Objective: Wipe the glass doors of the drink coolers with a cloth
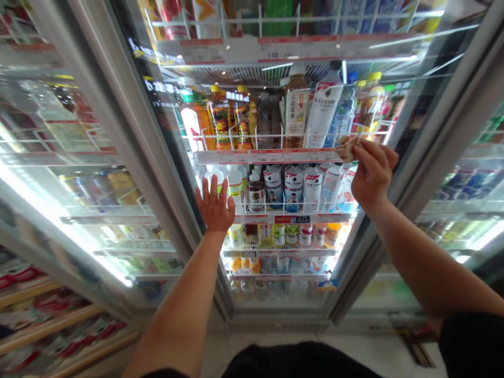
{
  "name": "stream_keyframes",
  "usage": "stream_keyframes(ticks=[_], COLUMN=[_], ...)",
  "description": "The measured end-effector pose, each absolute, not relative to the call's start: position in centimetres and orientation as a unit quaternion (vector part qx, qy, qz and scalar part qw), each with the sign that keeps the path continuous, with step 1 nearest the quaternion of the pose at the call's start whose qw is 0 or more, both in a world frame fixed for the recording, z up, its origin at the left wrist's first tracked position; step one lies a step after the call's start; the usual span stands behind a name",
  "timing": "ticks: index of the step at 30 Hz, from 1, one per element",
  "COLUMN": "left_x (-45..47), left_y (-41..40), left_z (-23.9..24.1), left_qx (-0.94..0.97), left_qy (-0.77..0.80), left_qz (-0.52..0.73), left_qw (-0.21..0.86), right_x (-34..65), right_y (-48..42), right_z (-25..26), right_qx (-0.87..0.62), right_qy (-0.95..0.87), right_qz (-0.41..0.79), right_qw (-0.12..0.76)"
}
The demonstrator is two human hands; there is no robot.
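Note:
My left hand [215,205] is spread with its fingers apart, palm toward the glass door [271,294] of a drinks fridge; it looks laid on the pane. Higher and to the right, my right hand [373,170] pinches a crumpled whitish-brown cloth [347,148], which is at or very near the glass. Behind the pane, the cloth overlaps the right end of a shelf's price strip [271,156]. Bottles with white labels [293,184] stand in a row between my two hands. Most of the cloth inside my grip is hidden by the fingers.
Metal door frames run down the left [129,131] and right [444,115] of the pane. Neighbouring fridge doors show drinks on both sides. Wooden-edged racks [39,294] with packaged goods stand at lower left. Pale floor tiles [232,352] show below.

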State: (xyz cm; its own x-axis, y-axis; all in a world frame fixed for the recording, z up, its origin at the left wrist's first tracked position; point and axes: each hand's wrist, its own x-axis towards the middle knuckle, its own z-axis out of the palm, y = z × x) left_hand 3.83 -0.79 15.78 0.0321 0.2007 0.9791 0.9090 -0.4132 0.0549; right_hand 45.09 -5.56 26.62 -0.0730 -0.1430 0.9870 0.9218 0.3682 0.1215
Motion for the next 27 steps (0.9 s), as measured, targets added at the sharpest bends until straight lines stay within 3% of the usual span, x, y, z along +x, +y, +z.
stream_keyframes(ticks=[6,12,18,23,27], left_x=[3.9,3.8,3.9,3.8,3.8], left_y=[-0.7,-0.7,-0.7,-0.6,-0.6], left_z=[15.7,15.7,15.7,15.6,15.6], left_qx=[-0.635,-0.644,-0.635,-0.636,-0.643], left_qy=[-0.423,-0.432,-0.413,-0.421,-0.429], left_qz=[-0.542,-0.550,-0.545,-0.542,-0.547], left_qw=[0.352,0.311,0.360,0.353,0.322], right_x=[47.2,46.4,48.6,45.5,45.4], right_y=[-5.5,-5.8,-5.6,-7.0,-7.4], right_z=[26.5,23.1,23.9,18.0,17.9], right_qx=[-0.362,-0.371,-0.351,-0.382,-0.378], right_qy=[-0.517,-0.569,-0.488,-0.554,-0.604], right_qz=[-0.427,-0.424,-0.425,-0.425,-0.415], right_qw=[0.648,0.600,0.677,0.605,0.566])
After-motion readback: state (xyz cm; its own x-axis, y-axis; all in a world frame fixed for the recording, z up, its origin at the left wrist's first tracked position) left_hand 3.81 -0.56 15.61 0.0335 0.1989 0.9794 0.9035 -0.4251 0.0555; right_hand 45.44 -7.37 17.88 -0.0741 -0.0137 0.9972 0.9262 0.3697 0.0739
